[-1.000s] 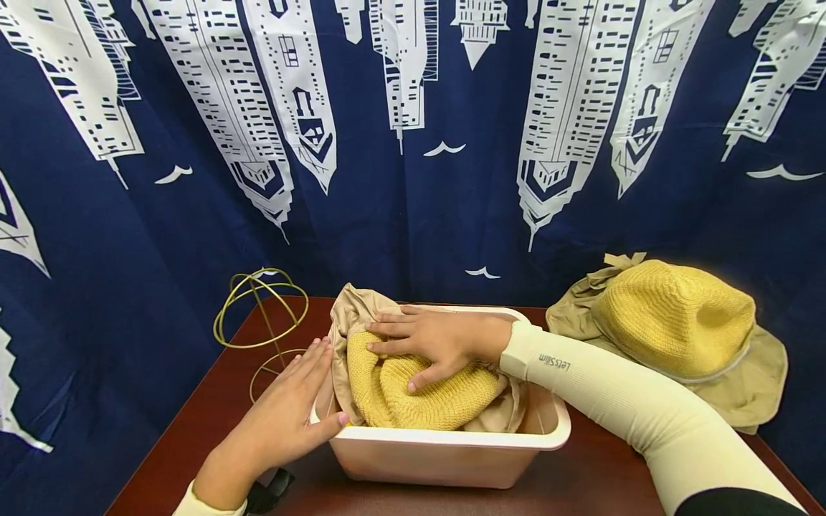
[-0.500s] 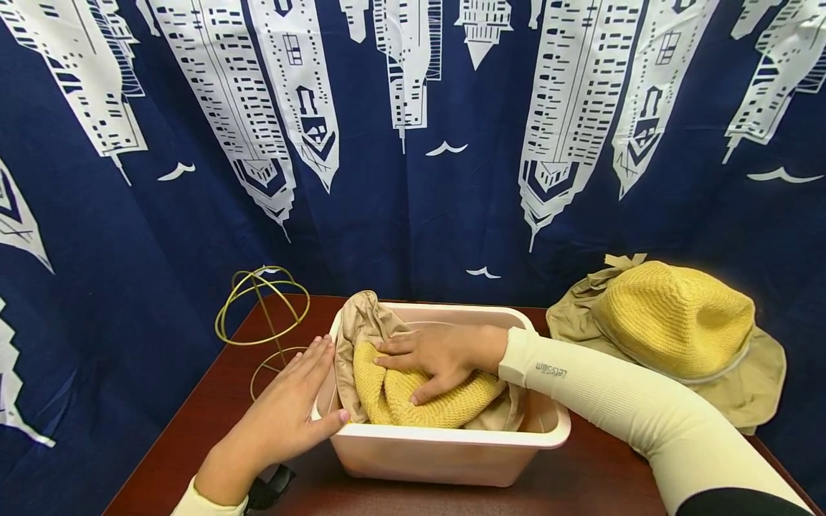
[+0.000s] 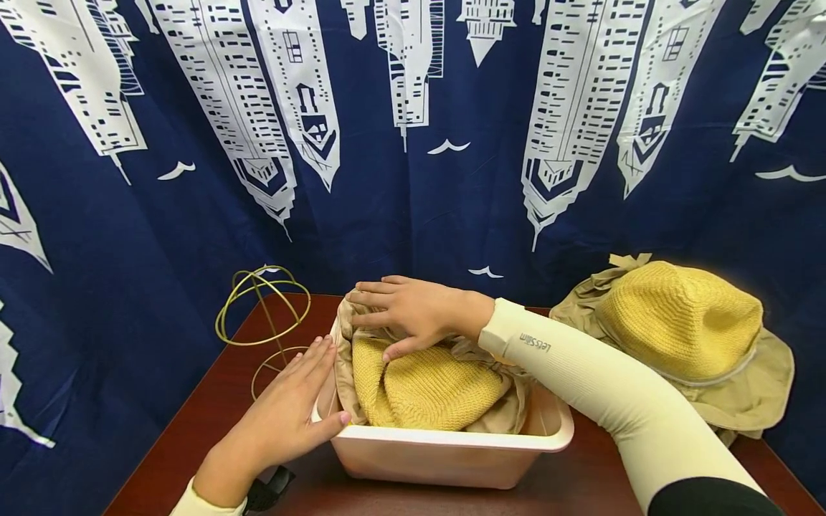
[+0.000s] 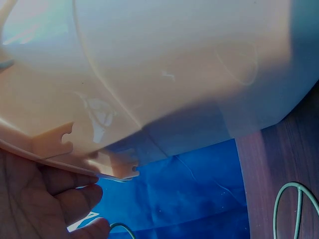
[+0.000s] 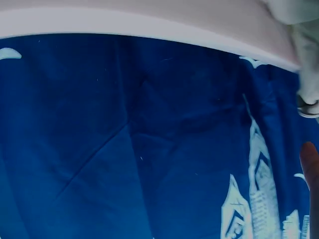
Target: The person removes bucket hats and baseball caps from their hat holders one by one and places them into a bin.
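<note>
A hat with a yellow knitted crown and beige cloth brim (image 3: 445,387) lies bunched inside a pale pink plastic bin (image 3: 452,436). Over the bin's back left part, my right hand (image 3: 419,312) lies palm down on or just above the brim, fingers extended. Contact there cannot be made out. My left hand (image 3: 284,416) rests straight-fingered against the left rim, its thumb at the front left corner. The left wrist view has the bin's outer wall (image 4: 189,74) above my fingers. In the right wrist view, the bin's rim (image 5: 149,25) crosses the top and one fingertip shows at the right edge.
A second yellow and beige hat (image 3: 677,322) sits at the table's right side. To the left of the bin stands a gold wire stand (image 3: 258,308). Behind the dark red table (image 3: 187,423) hangs a navy curtain (image 3: 413,215) with white building prints.
My right hand has come off the yellow crown and shifted back and left to the beige brim. The left hand stays at the rim.
</note>
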A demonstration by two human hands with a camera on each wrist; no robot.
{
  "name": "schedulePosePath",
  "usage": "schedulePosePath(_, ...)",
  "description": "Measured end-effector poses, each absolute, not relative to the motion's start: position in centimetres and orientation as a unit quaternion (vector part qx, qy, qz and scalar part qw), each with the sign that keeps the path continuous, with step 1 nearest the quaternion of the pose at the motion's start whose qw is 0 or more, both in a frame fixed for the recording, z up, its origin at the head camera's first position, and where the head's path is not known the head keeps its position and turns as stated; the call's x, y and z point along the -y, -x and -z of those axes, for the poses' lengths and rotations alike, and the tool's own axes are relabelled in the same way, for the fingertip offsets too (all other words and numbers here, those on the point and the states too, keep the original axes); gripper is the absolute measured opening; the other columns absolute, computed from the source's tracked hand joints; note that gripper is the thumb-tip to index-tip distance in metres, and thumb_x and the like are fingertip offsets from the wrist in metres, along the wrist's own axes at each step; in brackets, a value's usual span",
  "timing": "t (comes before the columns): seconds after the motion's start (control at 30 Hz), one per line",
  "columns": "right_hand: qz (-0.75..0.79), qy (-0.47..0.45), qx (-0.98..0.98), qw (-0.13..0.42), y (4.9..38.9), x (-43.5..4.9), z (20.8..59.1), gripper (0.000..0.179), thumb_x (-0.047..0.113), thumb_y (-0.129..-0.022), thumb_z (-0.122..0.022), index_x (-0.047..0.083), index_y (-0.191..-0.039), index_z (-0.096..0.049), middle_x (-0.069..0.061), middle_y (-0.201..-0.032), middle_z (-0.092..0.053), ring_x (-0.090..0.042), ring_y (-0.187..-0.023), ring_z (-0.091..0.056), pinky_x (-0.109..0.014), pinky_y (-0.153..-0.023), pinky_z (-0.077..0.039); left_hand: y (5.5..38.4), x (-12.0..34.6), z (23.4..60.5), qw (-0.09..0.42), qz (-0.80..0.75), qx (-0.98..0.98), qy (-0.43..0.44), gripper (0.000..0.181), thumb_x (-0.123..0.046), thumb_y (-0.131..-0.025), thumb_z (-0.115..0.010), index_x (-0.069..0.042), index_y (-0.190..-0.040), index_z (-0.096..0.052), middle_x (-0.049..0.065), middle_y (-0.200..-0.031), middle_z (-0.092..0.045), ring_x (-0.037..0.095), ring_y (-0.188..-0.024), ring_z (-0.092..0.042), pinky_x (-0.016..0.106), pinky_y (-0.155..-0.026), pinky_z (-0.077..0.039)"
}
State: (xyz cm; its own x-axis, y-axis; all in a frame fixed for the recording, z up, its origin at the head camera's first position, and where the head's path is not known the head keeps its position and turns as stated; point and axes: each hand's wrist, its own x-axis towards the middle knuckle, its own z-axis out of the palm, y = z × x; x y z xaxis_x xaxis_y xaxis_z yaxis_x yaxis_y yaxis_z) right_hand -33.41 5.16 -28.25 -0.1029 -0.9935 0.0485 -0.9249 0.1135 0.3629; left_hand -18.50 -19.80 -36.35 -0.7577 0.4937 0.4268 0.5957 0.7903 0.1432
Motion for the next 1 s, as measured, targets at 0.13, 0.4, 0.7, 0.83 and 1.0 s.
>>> schedulePosePath(0.13,0.115,-0.628,0.761,0.116,34.6,-3.7,28.7,0.076,0.067,-0.096,-0.042,0.021,-0.156,-0.035,-0.008,-0.163,-0.023,-0.030,-0.150,-0.017,-0.047,-0.119,-0.019,18.4,19.8,36.4,0.184,0.133,0.930,0.290,0.088,-0.053,-0.088,-0.065,0.008,-0.147,-0.040,0.019,-0.157,-0.031,0.031,-0.147,-0.026,0.055,-0.113,-0.029)
schedulePosePath(0.4,0.129,-0.604,0.780,0.100,35.5,-2.9,29.6,0.079,0.073,-0.093,-0.038,0.026,-0.157,-0.033,-0.005,-0.157,-0.037,-0.027,-0.147,-0.025,-0.048,-0.118,-0.020,18.4,19.7,36.3,0.188,0.135,0.927,0.294,0.088,-0.051,-0.087,-0.066,0.009,-0.146,-0.041,0.021,-0.156,-0.033,0.033,-0.146,-0.028,0.055,-0.113,-0.029)
schedulePosePath(0.7,0.100,-0.590,0.794,0.104,34.8,-4.0,29.7,0.084,0.078,-0.090,-0.036,0.030,-0.158,-0.029,-0.002,-0.161,-0.029,-0.021,-0.130,-0.039,-0.040,-0.104,-0.036,18.5,19.8,36.3,0.183,0.136,0.929,0.290,0.088,-0.051,-0.088,-0.066,0.008,-0.147,-0.040,0.020,-0.157,-0.031,0.032,-0.146,-0.026,0.055,-0.114,-0.028)
schedulePosePath(0.83,0.106,-0.599,0.785,0.117,34.5,-4.8,30.1,0.086,0.078,-0.089,-0.037,0.029,-0.159,-0.026,-0.002,-0.161,-0.031,-0.019,-0.117,-0.042,-0.037,-0.092,-0.040,18.4,19.8,36.3,0.181,0.139,0.930,0.288,0.087,-0.051,-0.088,-0.066,0.007,-0.147,-0.040,0.019,-0.158,-0.031,0.031,-0.147,-0.026,0.055,-0.114,-0.028)
schedulePosePath(1.0,0.125,-0.606,0.775,0.130,33.9,-5.9,30.6,0.085,0.077,-0.089,-0.040,0.031,-0.158,-0.027,0.000,-0.160,-0.033,-0.020,-0.115,-0.043,-0.036,-0.089,-0.040,18.5,19.7,36.3,0.182,0.139,0.929,0.290,0.087,-0.051,-0.087,-0.067,0.007,-0.146,-0.041,0.020,-0.157,-0.032,0.033,-0.146,-0.027,0.056,-0.113,-0.029)
